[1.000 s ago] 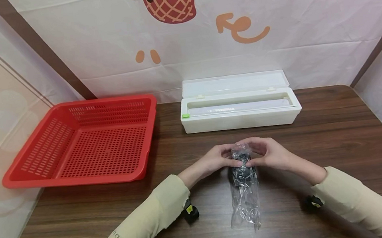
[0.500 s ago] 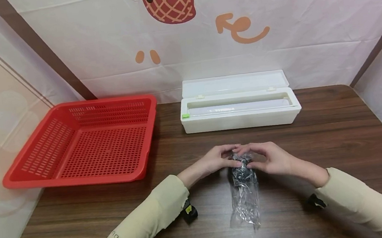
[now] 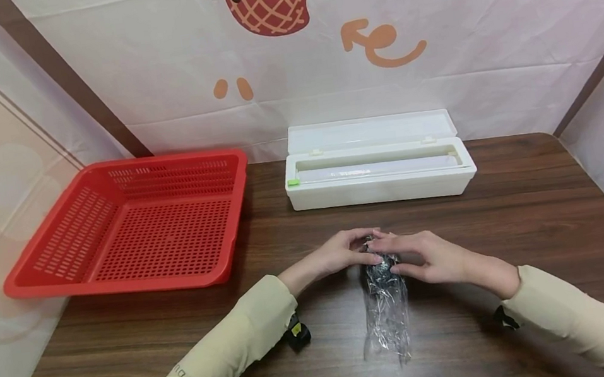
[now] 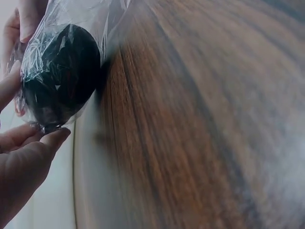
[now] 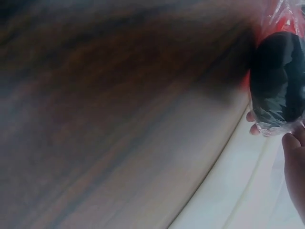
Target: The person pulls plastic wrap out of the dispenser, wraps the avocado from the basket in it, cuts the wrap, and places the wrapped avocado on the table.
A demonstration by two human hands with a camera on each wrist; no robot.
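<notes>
A dark, oval object (image 3: 382, 275) lies on the table, wrapped in clear cling film (image 3: 387, 330). Its smooth blackish-green side shows through the film in the left wrist view, where the dark oval (image 4: 69, 71) fills the upper left. My left hand (image 3: 342, 253) holds the far end of the bundle, fingers behind and thumb on top. From the other side my right hand (image 3: 439, 254) grips the wrap with bent fingers and thumb. A loose tail of film trails toward the front edge. The right wrist view has the wrapped object (image 5: 276, 78) at its right edge.
Behind the hands stands a white cling film dispenser (image 3: 383, 192), its lid raised and a roll inside. A red plastic basket (image 3: 137, 285) is at the back left. Fabric walls border the wooden table (image 3: 557, 212) at the back and sides.
My right hand has shifted slightly toward me, its fingers coming down over the far end of the film and its thumb lower. The left hand stays nearly in place.
</notes>
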